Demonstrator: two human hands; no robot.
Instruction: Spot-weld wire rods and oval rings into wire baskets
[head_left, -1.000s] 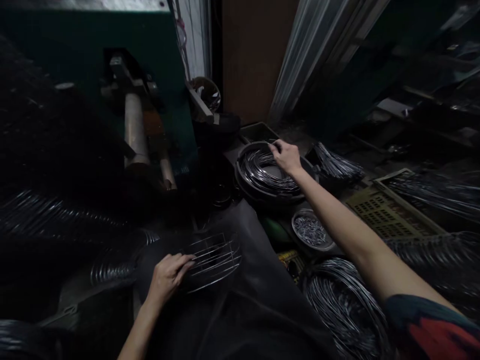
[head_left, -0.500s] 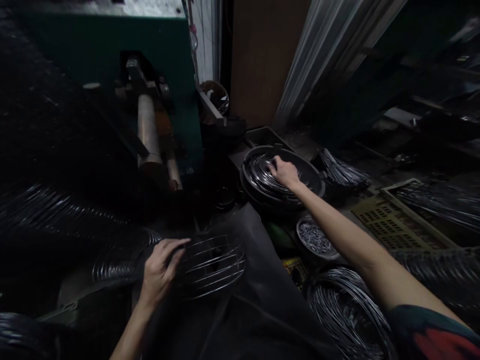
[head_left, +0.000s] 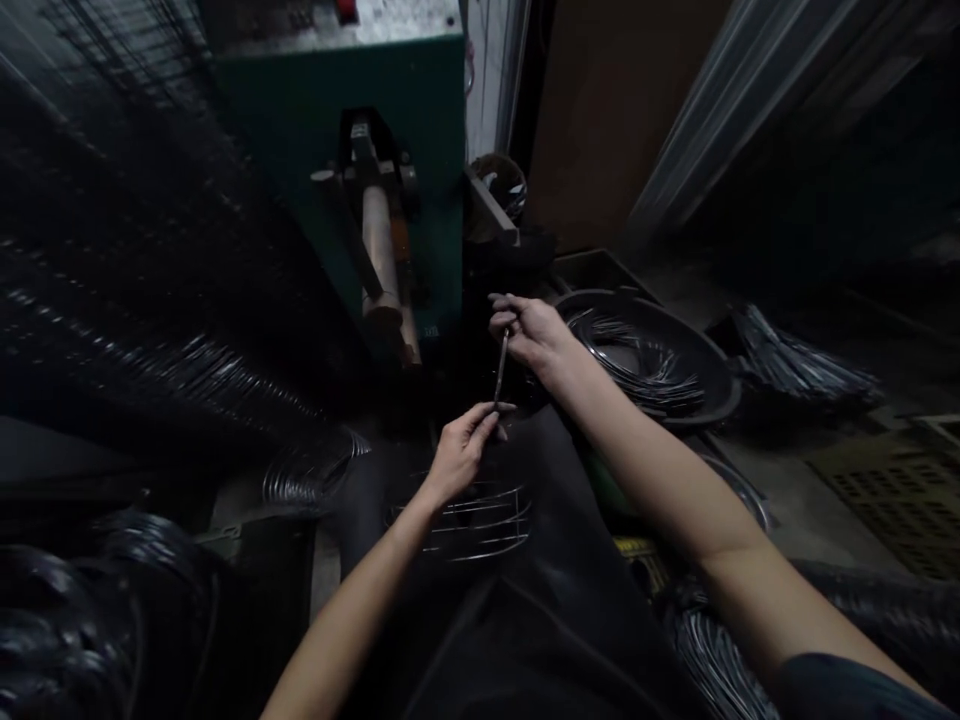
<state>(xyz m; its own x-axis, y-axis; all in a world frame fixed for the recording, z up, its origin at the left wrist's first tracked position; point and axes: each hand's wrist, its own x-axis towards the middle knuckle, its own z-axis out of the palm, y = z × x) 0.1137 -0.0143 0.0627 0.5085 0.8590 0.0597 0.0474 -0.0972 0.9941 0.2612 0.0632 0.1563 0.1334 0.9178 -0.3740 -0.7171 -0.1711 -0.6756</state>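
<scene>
Right now your right hand has its fingers clamped on the top of a short metal rod, and your left hand pinches the lower end, just above the wire frame. Looks like a handover between hands; keep that pinch steady.

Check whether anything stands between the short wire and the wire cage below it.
Only the left hand, pinching the lower end of the short wire, overlaps the top edge of the wire cage. Nothing else visible lies between them.
</scene>
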